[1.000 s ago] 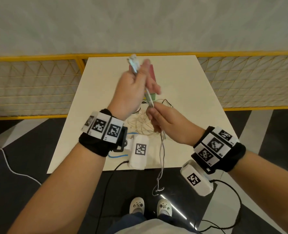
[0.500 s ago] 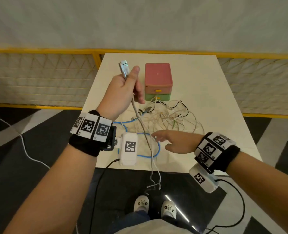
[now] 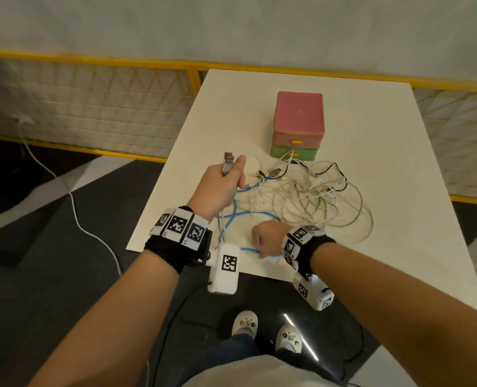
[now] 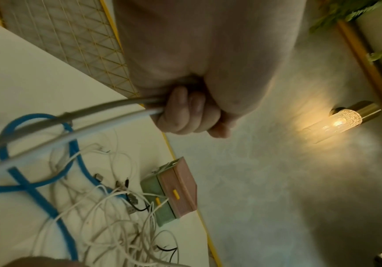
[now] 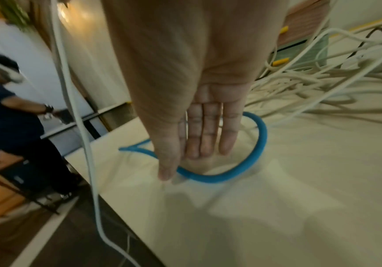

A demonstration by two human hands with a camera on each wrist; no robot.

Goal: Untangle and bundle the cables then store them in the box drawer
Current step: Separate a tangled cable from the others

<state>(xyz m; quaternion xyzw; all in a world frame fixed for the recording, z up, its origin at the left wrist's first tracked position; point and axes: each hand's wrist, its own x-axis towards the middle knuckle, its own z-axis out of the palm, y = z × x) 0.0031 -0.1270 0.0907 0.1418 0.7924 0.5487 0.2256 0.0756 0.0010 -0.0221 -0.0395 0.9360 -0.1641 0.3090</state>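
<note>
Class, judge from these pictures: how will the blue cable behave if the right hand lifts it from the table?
The blue cable probably flops: it lies in loose loops. It is thicker than the white cables, so likely somewhat springier. It crosses them, so lifting with the right hand may drag the tangle.

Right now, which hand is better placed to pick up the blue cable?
The right hand, probably. It hangs open over the blue cable near the table's front edge, thumb tip by the loop. The left hand is busy: it grips the grey cable by its plug end.
</note>
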